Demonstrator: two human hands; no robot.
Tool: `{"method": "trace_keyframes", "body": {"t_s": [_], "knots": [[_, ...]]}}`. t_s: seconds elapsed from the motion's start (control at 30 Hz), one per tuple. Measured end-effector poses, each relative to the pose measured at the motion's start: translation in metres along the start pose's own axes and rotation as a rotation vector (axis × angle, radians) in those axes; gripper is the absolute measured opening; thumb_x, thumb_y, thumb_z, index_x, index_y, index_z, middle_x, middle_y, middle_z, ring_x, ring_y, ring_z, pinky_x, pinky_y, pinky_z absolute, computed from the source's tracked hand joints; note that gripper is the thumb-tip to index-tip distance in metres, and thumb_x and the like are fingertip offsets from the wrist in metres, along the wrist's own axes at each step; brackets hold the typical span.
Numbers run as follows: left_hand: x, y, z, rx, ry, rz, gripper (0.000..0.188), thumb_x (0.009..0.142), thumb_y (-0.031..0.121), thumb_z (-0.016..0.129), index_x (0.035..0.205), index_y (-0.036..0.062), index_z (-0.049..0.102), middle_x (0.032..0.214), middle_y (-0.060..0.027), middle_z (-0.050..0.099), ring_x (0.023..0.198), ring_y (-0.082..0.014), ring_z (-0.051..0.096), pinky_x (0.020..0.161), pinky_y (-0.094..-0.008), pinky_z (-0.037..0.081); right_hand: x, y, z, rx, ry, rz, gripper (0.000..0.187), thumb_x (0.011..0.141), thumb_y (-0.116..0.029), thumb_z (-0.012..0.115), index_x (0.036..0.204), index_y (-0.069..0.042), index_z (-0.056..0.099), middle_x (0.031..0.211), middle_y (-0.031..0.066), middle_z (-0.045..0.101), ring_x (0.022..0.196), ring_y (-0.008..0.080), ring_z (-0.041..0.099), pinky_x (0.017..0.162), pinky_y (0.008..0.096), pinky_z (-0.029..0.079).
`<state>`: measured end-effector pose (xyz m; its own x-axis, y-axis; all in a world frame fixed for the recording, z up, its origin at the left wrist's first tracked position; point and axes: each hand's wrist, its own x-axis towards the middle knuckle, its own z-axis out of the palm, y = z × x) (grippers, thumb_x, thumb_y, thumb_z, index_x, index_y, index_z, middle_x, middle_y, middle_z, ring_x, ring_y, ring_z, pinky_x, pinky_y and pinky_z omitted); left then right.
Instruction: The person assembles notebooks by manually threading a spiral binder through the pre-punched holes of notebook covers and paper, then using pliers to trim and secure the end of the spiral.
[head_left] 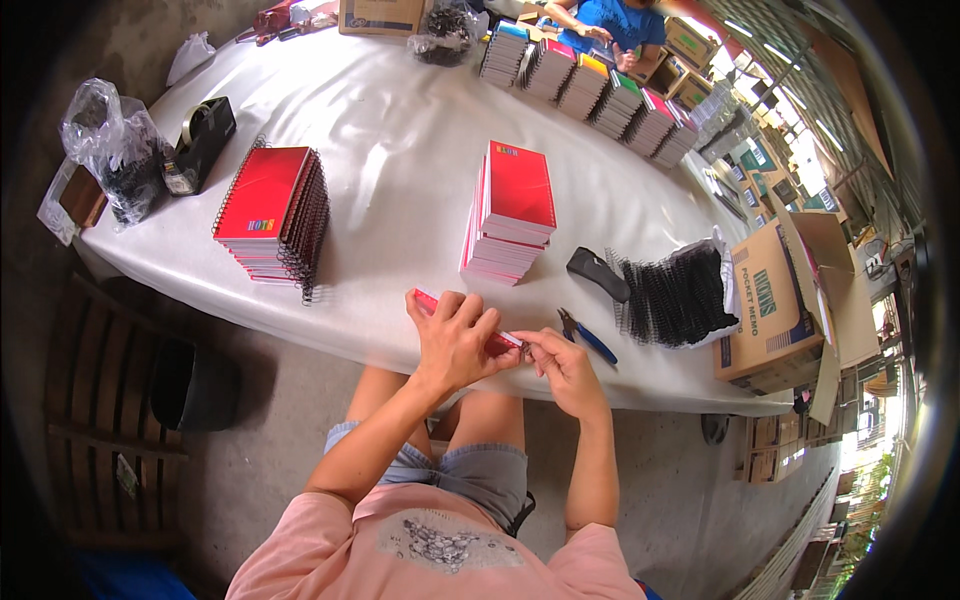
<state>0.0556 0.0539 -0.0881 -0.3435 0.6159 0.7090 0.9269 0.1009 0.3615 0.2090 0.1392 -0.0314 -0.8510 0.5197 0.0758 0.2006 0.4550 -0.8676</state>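
My left hand (pixel 458 340) grips red notebook (pixel 502 344); right hand (pixel 562 368) curled at its right end, can't tell if pinching. Blue-handled pliers (pixel 597 343) nearby on worktop (pixel 400 210).

Head view: left fisheye of a side-by-side pair, looking down from the person's head.
The lens is facing forward and steeply down, catching the pink shirt (pixel 400 560) at the lower edge and the fingers (pixel 487 323) close, near centre. It is spanning the tabletop (pixel 390 215) out to a co-worker (pixel 615 20) at the top, bending straight edges toward its dark rim.
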Motion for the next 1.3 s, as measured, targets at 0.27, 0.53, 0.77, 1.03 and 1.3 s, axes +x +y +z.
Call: {"method": "trace_keyframes", "body": {"t_s": [0.27, 0.53, 0.77, 1.03, 1.3], "knots": [[0.002, -0.002, -0.010, 0.017, -0.061, 0.013, 0.039, 0.062, 0.049, 0.069, 0.074, 0.0158, 0.054, 0.079, 0.0021, 0.046, 0.080, -0.0184, 0.047, 0.077, -0.0583, 0.027, 0.009, -0.006, 0.001, -0.037, -0.040, 0.037, 0.022, 0.092, -0.016, 0.053, 0.106, 0.000, 0.062, 0.067, 0.0059, 0.054, 0.061, 0.0133, 0.050, 0.059, 0.0262, 0.044], [0.005, -0.003, -0.008, 0.084, -0.084, 0.046, 0.035, 0.064, 0.043, 0.070, 0.080, 0.0168, 0.053, 0.080, 0.0030, 0.044, 0.080, -0.0153, 0.047, 0.074, -0.0566, 0.030, 0.013, 0.009, 0.019, -0.478, 0.179, -0.162, 0.034, 0.079, -0.033, 0.069, 0.095, -0.003, 0.064, 0.069, 0.0055, 0.057, 0.058, 0.0214, 0.052, 0.057, 0.0335, 0.046], [0.004, -0.011, -0.014, 0.068, -0.063, 0.089, 0.031, 0.074, 0.045, 0.064, 0.083, 0.0172, 0.052, 0.081, 0.0030, 0.044, 0.080, -0.0143, 0.047, 0.076, -0.0563, 0.031, -0.002, -0.006, 0.015, -0.129, 0.390, 0.001, 0.022, 0.087, -0.019, 0.059, 0.103, -0.003, 0.062, 0.082, 0.0076, 0.059, 0.067, 0.0176, 0.054, 0.060, 0.0311, 0.046], [0.002, -0.014, -0.019, -0.034, -0.112, 0.074, 0.038, 0.073, 0.052, 0.063, 0.082, 0.0165, 0.054, 0.084, 0.0008, 0.046, 0.082, -0.0171, 0.048, 0.079, -0.0545, 0.031, 0.009, 0.007, -0.016, 0.028, -0.112, 0.184, 0.019, 0.088, -0.012, 0.055, 0.104, -0.004, 0.060, 0.089, 0.0080, 0.061, 0.073, 0.0160, 0.057, 0.065, 0.0265, 0.046], [0.003, -0.018, -0.021, -0.060, -0.103, 0.099, 0.045, 0.068, 0.057, 0.067, 0.078, 0.0146, 0.055, 0.083, -0.0025, 0.046, 0.083, -0.0225, 0.046, 0.079, -0.0503, 0.030, 0.063, 0.071, -0.076, -1.035, 0.324, 0.205, 0.035, 0.075, -0.004, 0.052, 0.108, -0.011, 0.060, 0.107, 0.0084, 0.062, 0.108, 0.0278, 0.053, 0.092, 0.0405, 0.039]]}}
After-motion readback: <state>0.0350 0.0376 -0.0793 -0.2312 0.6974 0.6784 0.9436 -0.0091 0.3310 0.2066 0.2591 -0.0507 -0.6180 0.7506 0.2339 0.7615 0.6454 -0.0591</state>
